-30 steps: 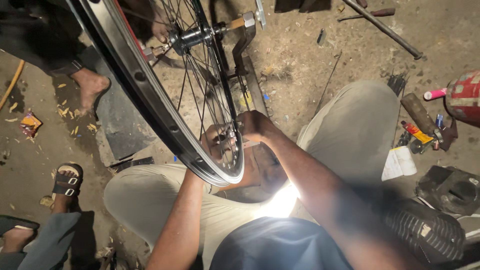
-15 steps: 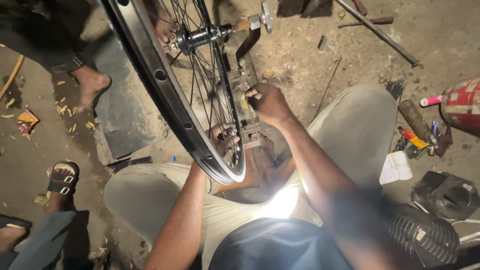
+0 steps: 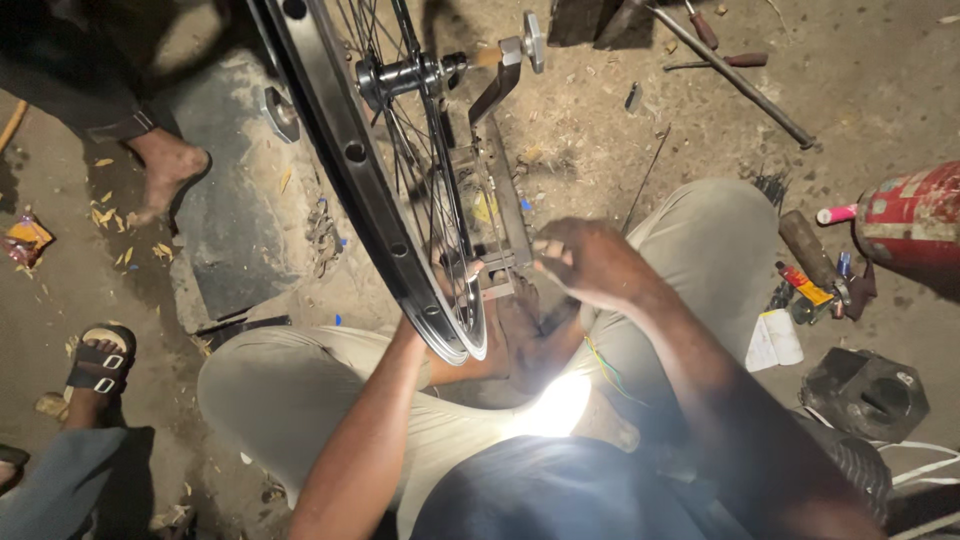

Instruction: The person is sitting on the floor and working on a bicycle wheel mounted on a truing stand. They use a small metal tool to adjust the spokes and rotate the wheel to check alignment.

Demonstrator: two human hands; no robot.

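Bicycle wheel (image 3: 380, 180) stands upright on a metal stand (image 3: 495, 200), between the person's knees, running away from them. Left hand (image 3: 455, 290) is behind the rim, fingers poking through the spokes; its grip can't be told. Right hand (image 3: 585, 262), nearer the stand, pinches its frame with curled fingers.

orange wrapper (image 3: 24, 238) (far left), red-yellow tube (image 3: 803, 283)
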